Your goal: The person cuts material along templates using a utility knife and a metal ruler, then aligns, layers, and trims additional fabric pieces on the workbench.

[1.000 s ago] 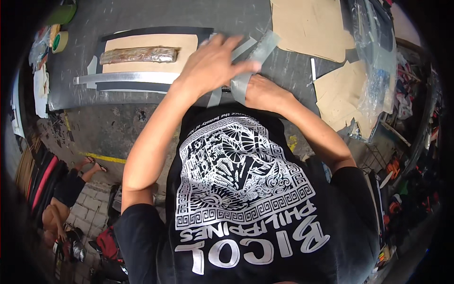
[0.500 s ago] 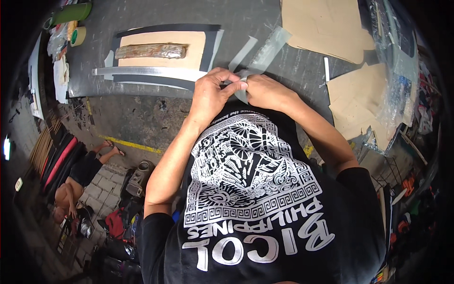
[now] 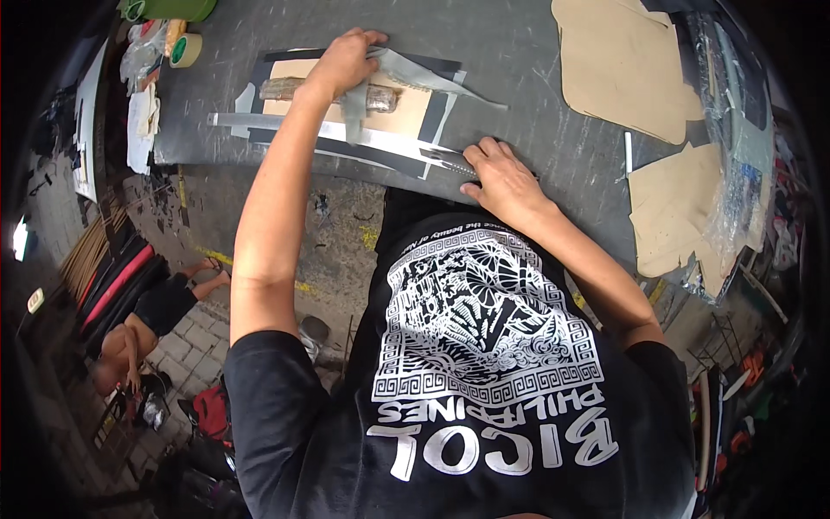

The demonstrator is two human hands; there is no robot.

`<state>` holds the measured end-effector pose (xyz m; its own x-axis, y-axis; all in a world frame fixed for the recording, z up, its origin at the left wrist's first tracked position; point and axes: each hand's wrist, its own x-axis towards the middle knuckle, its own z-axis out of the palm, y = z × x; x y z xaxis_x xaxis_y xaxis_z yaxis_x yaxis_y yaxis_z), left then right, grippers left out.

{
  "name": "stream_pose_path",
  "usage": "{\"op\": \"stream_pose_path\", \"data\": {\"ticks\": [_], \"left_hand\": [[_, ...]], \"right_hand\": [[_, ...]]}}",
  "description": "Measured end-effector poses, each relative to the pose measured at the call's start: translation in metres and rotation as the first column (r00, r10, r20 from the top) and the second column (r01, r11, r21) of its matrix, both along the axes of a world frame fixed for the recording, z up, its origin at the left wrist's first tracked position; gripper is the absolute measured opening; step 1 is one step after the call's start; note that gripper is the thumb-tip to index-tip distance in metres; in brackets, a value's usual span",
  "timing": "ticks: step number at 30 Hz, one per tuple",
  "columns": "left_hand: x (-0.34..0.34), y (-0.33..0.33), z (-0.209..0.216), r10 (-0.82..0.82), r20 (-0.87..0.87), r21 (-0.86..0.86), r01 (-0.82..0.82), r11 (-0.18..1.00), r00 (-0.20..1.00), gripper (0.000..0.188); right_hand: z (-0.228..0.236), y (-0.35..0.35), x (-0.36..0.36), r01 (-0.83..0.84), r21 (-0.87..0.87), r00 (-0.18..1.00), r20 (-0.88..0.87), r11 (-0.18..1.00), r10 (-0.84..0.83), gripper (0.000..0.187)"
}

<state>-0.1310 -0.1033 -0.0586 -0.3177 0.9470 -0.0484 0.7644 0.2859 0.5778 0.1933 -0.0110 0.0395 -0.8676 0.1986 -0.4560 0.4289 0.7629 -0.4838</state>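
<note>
My left hand [image 3: 344,64] reaches to the far side of a tan sheet [image 3: 413,97] with dark borders. Its fingers are closed on a thin grey strip [image 3: 424,80], which trails off to the right; a second grey piece [image 3: 355,114] hangs from the hand across the sheet. Partly behind the left wrist, a brown wrapped block [image 3: 381,99] lies on the sheet. A long metal ruler [image 3: 337,131] runs along the sheet's near side. Beside the ruler's right end, my right hand [image 3: 506,180] rests on the dark tabletop, fingers somewhat spread; its fingertips are near or touching the ruler.
Tan cardboard pieces [image 3: 622,73] and clear plastic wrap [image 3: 739,156] lie at the right, near a white stick [image 3: 628,154]. A tape roll [image 3: 184,52] and a green container [image 3: 177,7] sit far left. Another person [image 3: 138,342] is on the floor at left.
My hands were together over the table's near edge; now they are apart. The left has moved far and left with the grey strip, the right has come down on the table. The view has shifted.
</note>
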Motion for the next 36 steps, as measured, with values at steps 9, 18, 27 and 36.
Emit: {"op": "stream_pose_path", "data": {"ticks": [9, 18, 27, 36], "left_hand": [[-0.006, -0.022, 0.031, -0.014, 0.103, -0.191, 0.034, 0.981, 0.995, 0.037], [0.001, -0.023, 0.031, 0.029, 0.062, -0.184, -0.018, 0.983, 0.998, 0.027], [-0.035, -0.099, 0.09, 0.434, 0.105, 0.027, -0.439, 0.898, 0.895, 0.03], [-0.118, -0.419, 0.241, 0.638, 0.406, 0.007, -0.701, 0.714, 0.654, 0.035]], "right_hand": [[-0.002, 0.029, 0.001, -0.095, -0.006, 0.995, -0.033, 0.995, 0.095, 0.046], [-0.039, 0.082, -0.01, -0.051, -0.112, 0.998, -0.043, 0.992, 0.047, 0.052], [-0.015, 0.049, -0.048, -0.185, 0.077, 0.976, 0.127, 0.98, 0.174, 0.046], [0.131, -0.115, -0.014, -0.075, 0.196, 0.989, 0.142, 0.978, 0.047, 0.046]]}}
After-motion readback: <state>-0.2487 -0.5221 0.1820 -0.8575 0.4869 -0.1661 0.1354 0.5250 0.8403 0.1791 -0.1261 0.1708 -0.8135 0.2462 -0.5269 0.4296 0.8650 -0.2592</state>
